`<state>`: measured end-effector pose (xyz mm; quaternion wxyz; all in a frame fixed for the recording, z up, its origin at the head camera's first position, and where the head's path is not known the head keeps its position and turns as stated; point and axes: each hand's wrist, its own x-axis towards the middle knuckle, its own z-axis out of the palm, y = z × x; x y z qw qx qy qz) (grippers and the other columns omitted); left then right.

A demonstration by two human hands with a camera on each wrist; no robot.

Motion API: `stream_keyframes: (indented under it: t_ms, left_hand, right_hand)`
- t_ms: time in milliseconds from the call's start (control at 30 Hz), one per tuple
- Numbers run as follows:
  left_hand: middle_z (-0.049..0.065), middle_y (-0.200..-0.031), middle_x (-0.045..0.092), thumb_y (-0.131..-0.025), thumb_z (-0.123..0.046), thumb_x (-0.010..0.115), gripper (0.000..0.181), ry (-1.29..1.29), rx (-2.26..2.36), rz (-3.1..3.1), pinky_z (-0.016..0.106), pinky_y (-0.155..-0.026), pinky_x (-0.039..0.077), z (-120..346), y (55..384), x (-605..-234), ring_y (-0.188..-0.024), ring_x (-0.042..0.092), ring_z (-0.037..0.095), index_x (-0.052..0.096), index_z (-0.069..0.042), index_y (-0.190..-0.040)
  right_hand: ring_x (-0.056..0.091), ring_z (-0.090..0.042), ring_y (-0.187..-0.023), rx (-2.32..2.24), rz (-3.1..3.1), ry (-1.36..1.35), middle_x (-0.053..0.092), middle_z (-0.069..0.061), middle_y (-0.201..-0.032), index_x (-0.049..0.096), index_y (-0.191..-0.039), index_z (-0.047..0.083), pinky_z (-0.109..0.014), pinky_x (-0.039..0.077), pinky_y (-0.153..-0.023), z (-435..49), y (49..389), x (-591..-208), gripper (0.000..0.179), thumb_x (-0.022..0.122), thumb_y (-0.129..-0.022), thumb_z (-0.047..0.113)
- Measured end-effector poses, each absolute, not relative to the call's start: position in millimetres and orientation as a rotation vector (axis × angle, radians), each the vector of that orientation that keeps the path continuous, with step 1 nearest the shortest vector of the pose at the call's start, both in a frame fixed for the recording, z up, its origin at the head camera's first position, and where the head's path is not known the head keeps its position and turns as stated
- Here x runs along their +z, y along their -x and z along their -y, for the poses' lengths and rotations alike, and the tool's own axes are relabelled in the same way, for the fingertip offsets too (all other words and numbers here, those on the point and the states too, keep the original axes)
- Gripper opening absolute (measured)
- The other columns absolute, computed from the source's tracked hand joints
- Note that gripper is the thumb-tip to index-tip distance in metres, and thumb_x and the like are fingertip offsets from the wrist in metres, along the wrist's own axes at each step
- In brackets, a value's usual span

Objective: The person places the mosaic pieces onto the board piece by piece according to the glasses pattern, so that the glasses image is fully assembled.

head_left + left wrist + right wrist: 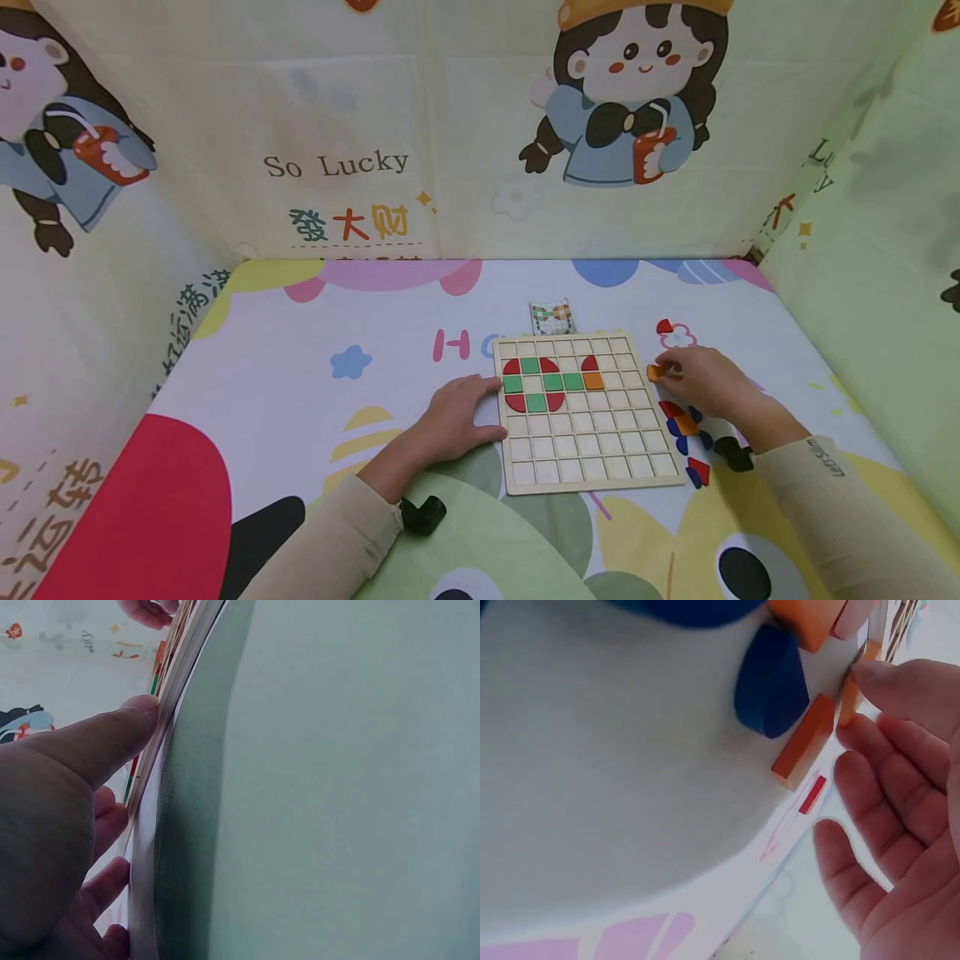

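Left hand (457, 419): fingers spread wide, touching pale wooden grid board (590, 447) at left edge | Right hand (708, 383): fingertips pinch small flat orange block (654, 372) near right edge

We read “So Lucky” (335, 165) and “發大财” (348, 222) on the backdrop (472, 125) beyond the far edge of the tabletop (262, 375), which bore “H” (451, 345).

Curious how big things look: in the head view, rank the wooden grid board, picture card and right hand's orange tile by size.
1. Wooden grid board
2. Picture card
3. Orange tile in the right hand
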<state>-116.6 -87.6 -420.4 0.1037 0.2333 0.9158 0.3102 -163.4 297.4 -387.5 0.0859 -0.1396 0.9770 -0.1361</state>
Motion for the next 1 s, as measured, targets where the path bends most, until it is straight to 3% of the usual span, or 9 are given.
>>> stream_keyframes:
  t_ms: [233, 700, 1000]
  left_hand:
    - [0.01, -0.141, 0.051, -0.088, -0.034, 0.076, 0.069, -0.695, 0.904, -2.708, 0.052, -0.112, 0.03, 88, 118, -423, -0.134, 0.042, 0.032, 0.049, -0.008, -0.146]
    - [0.01, -0.144, 0.05, -0.088, -0.034, 0.077, 0.069, -0.667, 0.905, -2.69, 0.053, -0.112, 0.029, 87, 117, -422, -0.136, 0.04, 0.033, 0.049, -0.009, -0.146]
    - [0.01, -0.144, 0.049, -0.088, -0.035, 0.077, 0.07, -0.666, 0.9, -2.691, 0.053, -0.112, 0.029, 88, 118, -422, -0.136, 0.039, 0.033, 0.048, -0.01, -0.147]
  right_hand:
    - [0.062, -0.039, -0.097, -0.416, -2.962, 0.466, 0.068, -0.02, -0.107, 0.069, -0.116, -0.004, -0.055, 0.053, -0.084, -290, 165, -382, 0.032, 0.071, -0.092, 0.016]
    - [0.06, -0.037, -0.105, -0.374, -2.913, 0.483, 0.068, -0.019, -0.115, 0.069, -0.122, 0.001, -0.054, 0.051, -0.091, -257, 177, -377, 0.033, 0.072, -0.093, 0.016]
    - [0.06, -0.035, -0.103, -0.317, -2.903, 0.582, 0.069, -0.016, -0.109, 0.071, -0.12, 0.001, -0.053, 0.052, -0.09, -248, 182, -378, 0.031, 0.073, -0.093, 0.016]
